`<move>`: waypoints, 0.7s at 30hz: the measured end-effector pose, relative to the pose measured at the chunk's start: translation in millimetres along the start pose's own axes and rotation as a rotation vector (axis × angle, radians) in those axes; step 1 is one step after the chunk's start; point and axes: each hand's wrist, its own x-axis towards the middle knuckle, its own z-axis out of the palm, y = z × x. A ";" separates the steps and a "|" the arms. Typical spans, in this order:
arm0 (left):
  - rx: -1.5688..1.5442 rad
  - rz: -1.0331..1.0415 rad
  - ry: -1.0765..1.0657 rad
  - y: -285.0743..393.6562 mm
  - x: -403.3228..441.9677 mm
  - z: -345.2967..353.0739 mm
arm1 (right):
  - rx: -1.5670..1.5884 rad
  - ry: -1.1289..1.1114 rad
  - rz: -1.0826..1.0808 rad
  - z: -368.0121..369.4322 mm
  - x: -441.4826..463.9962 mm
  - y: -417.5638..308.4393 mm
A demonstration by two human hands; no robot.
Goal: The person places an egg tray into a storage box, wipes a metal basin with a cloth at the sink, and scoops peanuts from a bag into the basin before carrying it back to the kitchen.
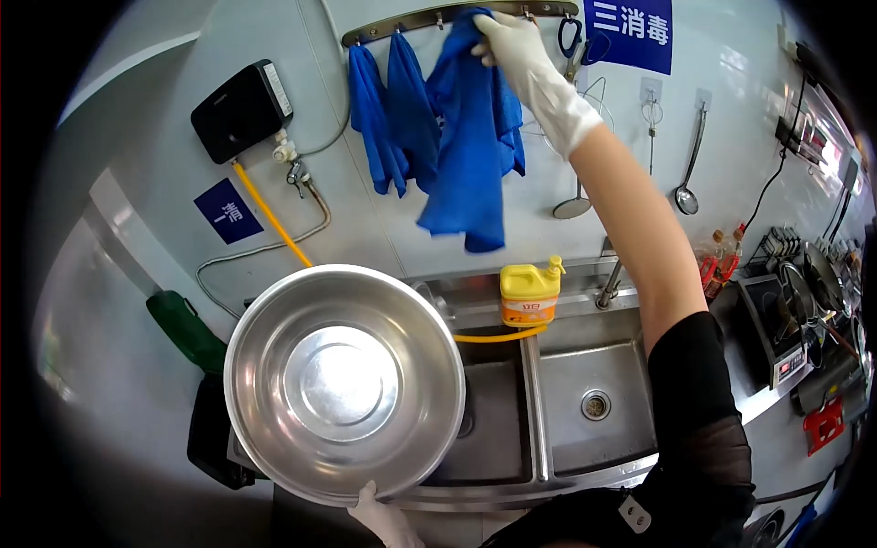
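Observation:
A white glove covers my right hand (516, 55), raised to the hook rail (411, 22) on the wall, its fingers pinched on the top of a blue cloth (466, 173). The cloth hangs down from the hand, in front of another blue cloth. Two more blue cloths (375, 119) hang from hooks to its left. My left hand (384, 521), also gloved, grips the near rim of a large steel basin (256, 402). The basin is tilted with its inside towards me, over the left part of the sink, and nothing shows in it.
A double sink (598, 365) lies below, with a yellow jug (530, 294) on its back ledge and a faucet (609, 288). A yellow hose (274, 219) runs behind the basin. Ladles and strainers hang at right. An induction cooker (776, 320) stands on the right counter.

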 end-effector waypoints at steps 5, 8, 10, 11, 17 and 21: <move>-0.025 0.010 0.105 2.8 -0.5 13.6 | 0.176 -0.116 -0.193 28.3 54.1 -2.0; 0.070 -0.045 0.037 17.6 -1.7 15.2 | -0.138 -0.014 -0.389 43.3 98.8 21.6; 0.126 -0.041 0.037 25.7 -11.2 27.5 | -0.399 0.047 -0.634 57.6 143.0 67.3; 0.137 -0.052 0.039 25.0 -10.4 26.2 | -0.494 0.062 -0.667 66.1 160.3 91.5; 0.189 -0.107 0.032 13.6 -2.6 24.5 | -0.867 0.220 -0.709 58.0 101.7 54.1; 0.232 -0.067 0.046 16.1 -9.6 36.1 | -0.628 0.299 -0.478 58.4 78.0 37.8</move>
